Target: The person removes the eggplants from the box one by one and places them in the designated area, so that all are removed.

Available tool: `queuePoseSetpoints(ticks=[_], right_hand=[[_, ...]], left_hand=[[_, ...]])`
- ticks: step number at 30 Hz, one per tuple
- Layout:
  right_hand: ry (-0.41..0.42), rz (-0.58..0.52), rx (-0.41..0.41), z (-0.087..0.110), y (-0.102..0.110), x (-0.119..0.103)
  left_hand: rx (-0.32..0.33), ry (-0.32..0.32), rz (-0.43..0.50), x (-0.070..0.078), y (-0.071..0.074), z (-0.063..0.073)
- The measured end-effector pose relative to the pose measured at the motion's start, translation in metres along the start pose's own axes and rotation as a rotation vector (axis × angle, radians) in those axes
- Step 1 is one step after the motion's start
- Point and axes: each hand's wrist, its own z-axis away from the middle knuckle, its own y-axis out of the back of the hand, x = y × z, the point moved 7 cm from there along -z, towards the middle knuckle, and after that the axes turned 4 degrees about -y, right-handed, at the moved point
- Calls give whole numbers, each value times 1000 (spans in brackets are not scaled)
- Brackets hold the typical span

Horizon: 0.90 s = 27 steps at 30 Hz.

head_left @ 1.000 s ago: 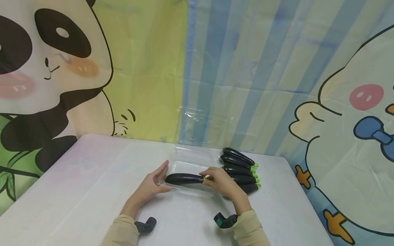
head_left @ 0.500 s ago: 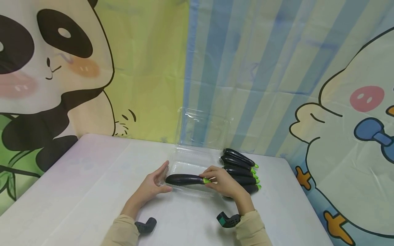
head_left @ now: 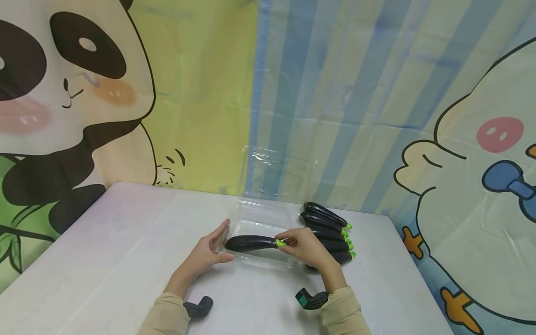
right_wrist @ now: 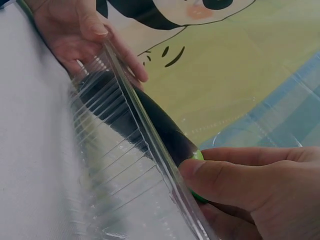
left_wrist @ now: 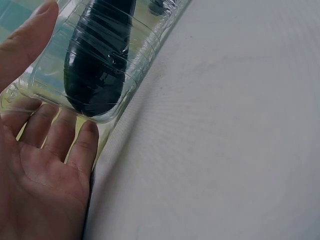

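A glossy dark eggplant [head_left: 251,243] with a green stem end lies slantwise in a clear plastic clamshell box [head_left: 268,263], its rounded end at the left wall. My right hand [head_left: 304,246] pinches its stem end between thumb and fingers. At the box's left end, my left hand [head_left: 206,250] rests with fairly straight fingers against the wall and the thumb near the front corner. The left wrist view shows the eggplant's blunt end [left_wrist: 97,75] through the ribbed wall. From the right wrist view, the thumb [right_wrist: 215,180] sits over the stem.
Several more eggplants [head_left: 324,215] lie stacked in a row right of the box, stems pointing right. The box's raised clear lid [head_left: 276,174] stands against the curtain [head_left: 335,116] at the back. A white table [head_left: 104,260] spreads under everything.
My right hand has shifted slightly to the right, its fingers re-placed on the eggplant's stem end. The eggplant's stem end has tilted a little. My left hand stays put.
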Motion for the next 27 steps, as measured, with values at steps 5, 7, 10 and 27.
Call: queuePoseSetpoints(ticks=[5,7,10,27], right_hand=[[10,-21,3,-1,-1,-1],[22,-33,3,-1,-1,-2],[27,-51,-2,-2,-2,-3],[-41,-57,48,-2,2,0]], left_hand=[[-1,2,8,-1,0,0],[-3,5,6,-2,1,-1],[-2,9,2,-4,1,-1],[-11,-5,13,-3,1,-2]])
